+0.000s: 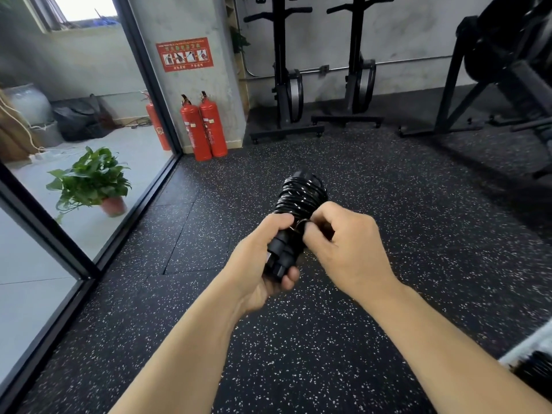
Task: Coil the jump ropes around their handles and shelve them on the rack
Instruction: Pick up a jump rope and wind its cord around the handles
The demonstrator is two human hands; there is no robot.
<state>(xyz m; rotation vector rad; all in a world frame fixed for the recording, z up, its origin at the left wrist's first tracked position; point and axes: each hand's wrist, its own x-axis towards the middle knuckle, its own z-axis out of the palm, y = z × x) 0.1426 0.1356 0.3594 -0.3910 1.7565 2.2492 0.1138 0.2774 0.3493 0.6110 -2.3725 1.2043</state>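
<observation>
The left hand [263,258] is wrapped firmly round the butt end of the black handles [279,252], thumb on top and fingers curled beneath. That clamps the pair together as one core, pointing up and away from the body. The right hand [343,243] comes in from the other side with its fingers bent tight, pinching what looks like the last loose turn of the jump rope [301,195] just where the coil meets the left thumb. I'd judge it is tucking the tail in so the winding won't spring loose. Whether the end is already locked under a turn I cannot tell, as the fingers hide it.

The cord sits in close, glossy loops round the upper half of the handles, just beyond both sets of knuckles. It is carried in mid-air over the speckled rubber floor [328,339] and rests on nothing. Coiling looks nearly done, and shelving is not yet begun.

At the floor's far edge two fire extinguishers [204,127] stand against a concrete pillar [191,82], and black equipment stands [283,70] line the back wall. Which of them is the rack, I can't say.
</observation>
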